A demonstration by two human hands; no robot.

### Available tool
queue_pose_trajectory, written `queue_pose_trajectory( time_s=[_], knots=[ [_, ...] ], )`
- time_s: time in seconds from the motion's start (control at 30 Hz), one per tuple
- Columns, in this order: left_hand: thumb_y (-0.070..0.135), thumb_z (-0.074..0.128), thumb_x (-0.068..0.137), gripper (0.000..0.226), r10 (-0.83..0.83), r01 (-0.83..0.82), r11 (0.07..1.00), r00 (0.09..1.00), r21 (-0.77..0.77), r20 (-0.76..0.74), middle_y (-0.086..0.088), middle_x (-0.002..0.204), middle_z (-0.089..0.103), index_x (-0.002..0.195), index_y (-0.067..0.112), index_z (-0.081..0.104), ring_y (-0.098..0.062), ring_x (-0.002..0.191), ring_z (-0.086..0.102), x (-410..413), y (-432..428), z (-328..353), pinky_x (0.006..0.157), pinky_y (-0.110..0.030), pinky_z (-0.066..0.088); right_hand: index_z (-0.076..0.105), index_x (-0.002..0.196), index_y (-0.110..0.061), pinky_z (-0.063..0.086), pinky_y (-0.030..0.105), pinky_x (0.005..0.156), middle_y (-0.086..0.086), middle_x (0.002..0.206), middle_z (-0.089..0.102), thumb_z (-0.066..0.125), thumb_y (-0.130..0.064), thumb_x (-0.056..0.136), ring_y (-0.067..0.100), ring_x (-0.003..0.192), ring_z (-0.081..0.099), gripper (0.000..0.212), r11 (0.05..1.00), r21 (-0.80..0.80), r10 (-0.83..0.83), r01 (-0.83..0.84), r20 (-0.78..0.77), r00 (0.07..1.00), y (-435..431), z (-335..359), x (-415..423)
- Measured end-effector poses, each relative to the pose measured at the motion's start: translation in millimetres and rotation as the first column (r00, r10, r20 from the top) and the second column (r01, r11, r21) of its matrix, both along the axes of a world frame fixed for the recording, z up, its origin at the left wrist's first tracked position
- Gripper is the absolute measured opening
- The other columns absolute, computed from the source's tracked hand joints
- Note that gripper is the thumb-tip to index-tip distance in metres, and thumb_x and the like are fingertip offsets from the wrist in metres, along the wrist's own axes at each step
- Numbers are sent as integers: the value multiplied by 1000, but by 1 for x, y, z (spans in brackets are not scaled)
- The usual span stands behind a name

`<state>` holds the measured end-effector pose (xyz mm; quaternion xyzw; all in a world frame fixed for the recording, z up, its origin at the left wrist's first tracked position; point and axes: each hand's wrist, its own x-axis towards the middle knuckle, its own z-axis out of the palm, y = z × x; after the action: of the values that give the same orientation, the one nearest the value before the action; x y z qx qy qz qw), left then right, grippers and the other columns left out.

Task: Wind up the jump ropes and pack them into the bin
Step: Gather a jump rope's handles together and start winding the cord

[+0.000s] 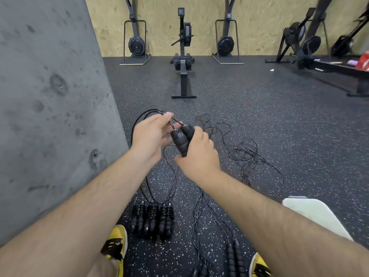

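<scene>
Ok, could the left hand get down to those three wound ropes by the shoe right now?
Probably not yet: the left hand pinches the cable of the rope the right hand grips. The wound ropes lie uncovered below.

Floor (259,108): dark rubber, flecked with pale specks.
Pillar (50,96): grey concrete, pitted, at left.
Back wall (201,23): pale chipboard panelling.
Rowing machine (183,56): black, centre, rail stretching forward across floor.
Ski trainers (136,45): two upright black units on flat bases, flanking the rower against the wall.
Shoes (116,244): yellow and black, at bottom edge.
Bench (343,68): low, dark, far right.
</scene>
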<state>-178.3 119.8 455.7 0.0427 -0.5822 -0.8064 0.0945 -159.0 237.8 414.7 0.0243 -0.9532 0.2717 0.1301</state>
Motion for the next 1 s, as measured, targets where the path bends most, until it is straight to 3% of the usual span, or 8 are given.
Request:
queue_pose_trajectory(
  time_s=[0.1, 0.17, 0.27, 0.33, 0.43, 0.53, 0.8, 1.0],
  knots=[
    [17, 62, 100, 13, 20, -17, 999, 998, -46, 55, -6, 81, 68, 91, 9, 66, -19, 83, 75, -5, -7, -4, 64, -29, 61, 37, 125, -16, 46, 45, 93, 6, 125, 48, 73, -31, 82, 30, 117, 49, 58, 999, 42, 14, -12, -47, 999, 4, 3, -3],
    [32, 62, 99, 35, 88, -50, 902, 994, -429, 70, -13, 80, 74, 77, 6, 66, -27, 81, 76, -6, -17, -9, 70, -38, 64, 38, 123, -17, 43, 42, 91, 6, 124, 49, 73, -31, 82, 28, 115, 50, 56, 985, 170, 15, 3, -103, 995, 8, 7, -6],
    [51, 50, 98, 52, 223, -215, 229, 961, -949, -164, -4, 72, 65, 67, 12, 60, -30, 73, 63, 3, -26, -15, 62, -34, 49, 40, 121, -18, 41, 39, 86, 4, 120, 50, 73, -27, 79, 27, 110, 51, 55, 936, 352, 43, 30, -196, 980, 15, 7, -12],
    [44, 50, 97, 32, 129, -377, 52, 921, -925, -368, 2, 90, 58, 75, 22, 59, -22, 84, 55, 10, -25, -9, 68, -34, 44, 41, 118, -19, 40, 38, 82, 2, 115, 51, 74, -25, 77, 25, 105, 53, 53, 904, 425, 64, 45, -239, 969, 18, 7, -14],
    [29, 56, 75, 46, -264, -386, 83, 880, -919, -394, -3, 119, 55, 120, 17, 63, -26, 109, 54, 10, -26, -9, 93, -41, 47, 45, 117, -18, 38, 37, 77, 2, 112, 53, 72, -21, 75, 25, 101, 54, 50, 857, 514, 126, 44, -293, 948, 19, 9, -16],
    [35, 65, 68, 91, -424, -274, -135, 885, -952, -195, -6, 145, 45, 152, 11, 37, -29, 128, 47, 7, -25, -17, 105, -43, 40, 46, 124, -13, 37, 38, 79, 4, 114, 54, 68, -22, 77, 26, 102, 54, 53, 830, 558, 224, -19, -301, 927, 18, 15, -12],
    [25, 73, 82, 44, -250, -261, 1, 935, -965, -253, -7, 115, 49, 116, 11, 48, -36, 86, 61, 1, -22, -8, 72, -45, 49, 53, 116, -18, 40, 43, 86, 4, 107, 53, 68, -47, 62, 31, 95, 49, 63, 899, 423, 77, 109, -399, 914, 30, 24, -15],
    [25, 74, 82, 44, -225, -249, 35, 942, -968, -250, -6, 113, 47, 114, 11, 46, -34, 87, 59, 1, -27, -8, 74, -45, 48, 40, 125, -22, 48, 39, 77, 3, 115, 34, 73, -36, 74, 35, 92, 58, 63, 995, 11, 96, -95, -84, 992, 40, 29, -12]
  ],
)
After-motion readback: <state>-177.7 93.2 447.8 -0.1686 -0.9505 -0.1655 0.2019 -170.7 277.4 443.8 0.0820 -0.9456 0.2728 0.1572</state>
